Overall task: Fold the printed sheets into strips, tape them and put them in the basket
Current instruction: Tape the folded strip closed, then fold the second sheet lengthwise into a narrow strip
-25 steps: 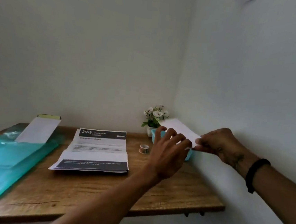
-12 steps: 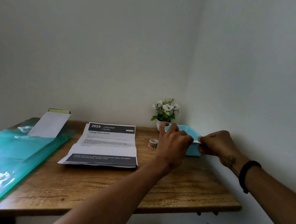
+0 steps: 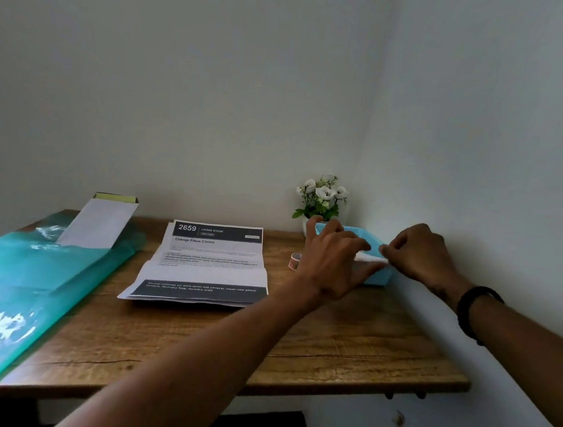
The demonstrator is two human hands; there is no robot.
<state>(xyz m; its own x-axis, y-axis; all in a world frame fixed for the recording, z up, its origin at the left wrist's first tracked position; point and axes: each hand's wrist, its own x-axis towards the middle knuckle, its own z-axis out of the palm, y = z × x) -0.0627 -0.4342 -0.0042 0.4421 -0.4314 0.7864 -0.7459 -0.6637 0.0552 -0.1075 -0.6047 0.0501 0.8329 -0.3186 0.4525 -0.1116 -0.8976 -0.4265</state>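
A light blue basket (image 3: 378,280) stands at the table's far right, against the wall. Over it I hold a folded white paper strip (image 3: 367,256); only a short piece shows between my hands. My left hand (image 3: 335,260) covers the strip's left part, fingers curled around it. My right hand (image 3: 414,252) pinches its right end above the basket's rim. A small roll of tape (image 3: 294,260) stands on the wood just left of my left hand. A stack of printed sheets (image 3: 206,264), creased, lies in the middle of the table.
A pot of white flowers (image 3: 323,196) stands in the corner behind the basket. A teal plastic sheet (image 3: 25,285) covers the table's left side, with a white paper (image 3: 98,221) leaning on a box there. The wall runs close along the right.
The strip stuck up over the basket a second ago; both hands have since lowered it down to the basket's rim. The view has shifted slightly to the left.
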